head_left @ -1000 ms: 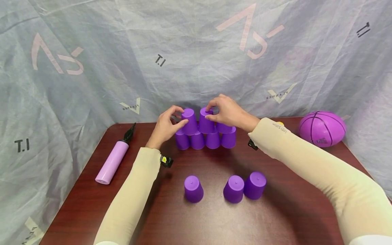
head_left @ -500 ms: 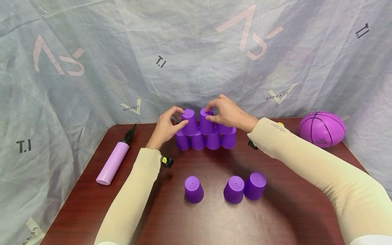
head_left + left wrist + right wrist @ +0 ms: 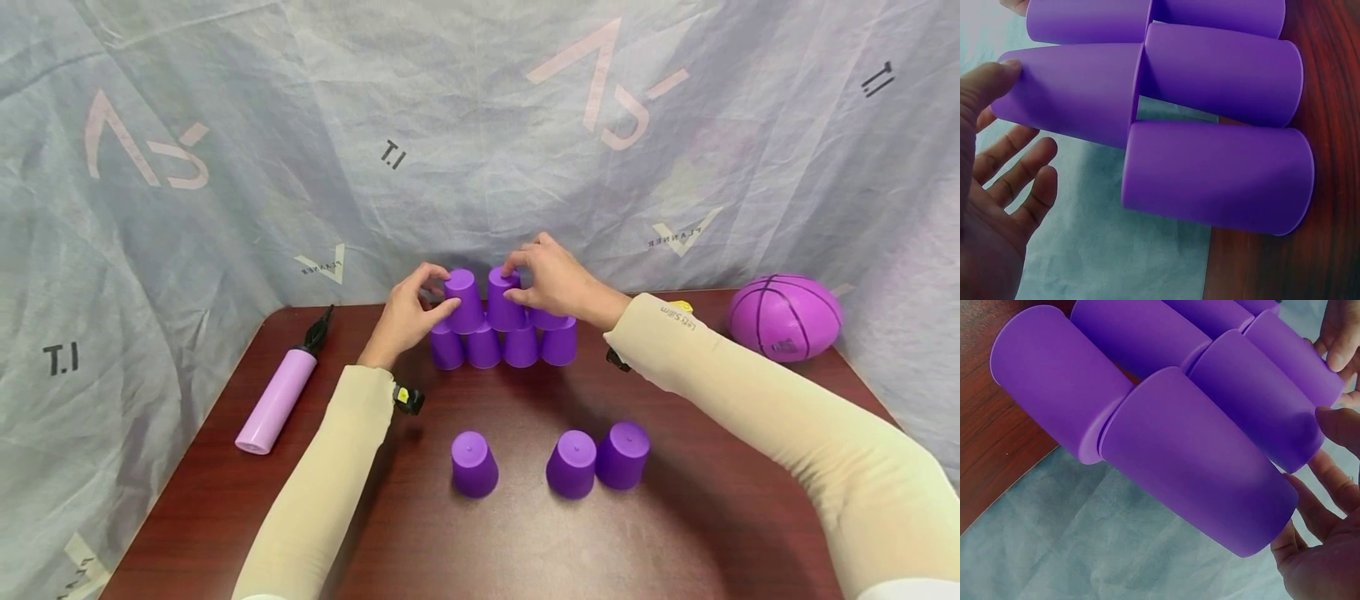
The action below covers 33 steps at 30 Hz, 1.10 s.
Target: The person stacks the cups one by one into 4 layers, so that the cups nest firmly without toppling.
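Upside-down purple cups stand in two tiers at the back of the table, with several in the lower row (image 3: 483,350) and three on top. My left hand (image 3: 405,312) pinches the left upper cup (image 3: 465,304) near its closed end, thumb in front and fingers behind. The middle upper cup (image 3: 506,308) is pinched the same way by my right hand (image 3: 558,279). Beside it, the right upper cup (image 3: 1197,462) is partly hidden behind my right hand in the head view. Both held cups sit with their rims on the lower row.
Nearer the front stand three more upturned purple cups: one on the left (image 3: 474,467), and a middle cup (image 3: 572,467) close beside a right cup (image 3: 623,457). A pink hand pump (image 3: 277,400) lies at left, a purple ball (image 3: 786,317) at back right. Grey cloth (image 3: 480,125) hangs behind.
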Each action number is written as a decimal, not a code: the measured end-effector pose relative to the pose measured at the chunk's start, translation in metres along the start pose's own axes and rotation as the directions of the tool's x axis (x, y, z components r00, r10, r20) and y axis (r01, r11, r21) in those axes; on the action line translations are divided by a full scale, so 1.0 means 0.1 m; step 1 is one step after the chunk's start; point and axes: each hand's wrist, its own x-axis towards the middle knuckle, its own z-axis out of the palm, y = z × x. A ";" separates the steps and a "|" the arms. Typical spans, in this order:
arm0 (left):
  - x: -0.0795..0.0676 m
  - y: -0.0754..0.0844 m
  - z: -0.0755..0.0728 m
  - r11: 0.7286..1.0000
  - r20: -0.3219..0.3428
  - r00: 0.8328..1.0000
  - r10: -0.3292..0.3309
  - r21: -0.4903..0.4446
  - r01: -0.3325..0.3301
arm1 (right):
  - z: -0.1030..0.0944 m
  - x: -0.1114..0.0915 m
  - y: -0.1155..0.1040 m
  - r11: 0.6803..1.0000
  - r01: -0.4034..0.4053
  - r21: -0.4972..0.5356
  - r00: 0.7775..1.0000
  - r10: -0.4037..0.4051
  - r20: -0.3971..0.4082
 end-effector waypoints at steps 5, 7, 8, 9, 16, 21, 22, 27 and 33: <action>-0.03 0.03 -0.07 0.999 -0.020 0.999 0.040 0.010 -0.040 | -0.06 -0.08 0.00 0.997 0.059 0.039 0.995 -0.056 -0.084; -0.06 0.06 -0.13 0.998 -0.035 0.997 0.066 0.019 -0.065 | -0.12 -0.14 -0.01 0.994 0.100 0.051 0.987 -0.093 -0.130; -0.07 0.08 -0.16 0.997 -0.039 0.996 0.080 0.025 -0.079 | -0.15 -0.18 -0.01 0.991 0.121 0.054 0.983 -0.112 -0.148; -0.09 0.11 -0.19 0.995 -0.041 0.995 0.096 0.034 -0.095 | -0.18 -0.22 -0.02 0.988 0.145 0.053 0.978 -0.134 -0.162; -0.35 0.38 -0.32 0.956 0.056 0.960 0.274 0.088 -0.278 | -0.27 -0.68 -0.13 0.952 0.305 0.035 0.940 -0.295 -0.173; -0.70 0.65 -0.29 0.916 0.201 0.917 0.345 0.139 -0.375 | -0.20 -1.11 -0.26 0.920 0.388 0.057 0.920 -0.383 -0.083; -0.77 0.70 -0.27 0.910 0.232 0.906 0.354 0.140 -0.391 | -0.18 -1.20 -0.28 0.916 0.397 0.055 0.917 -0.393 -0.062; -1.07 0.84 -0.16 0.887 0.342 0.859 0.380 0.127 -0.443 | -0.10 -1.54 -0.34 0.906 0.416 0.075 0.909 -0.416 -0.008; -1.27 0.81 -0.06 0.887 0.352 0.855 0.380 0.125 -0.445 | 0.00 -1.74 -0.34 0.902 0.416 0.118 0.908 -0.419 0.004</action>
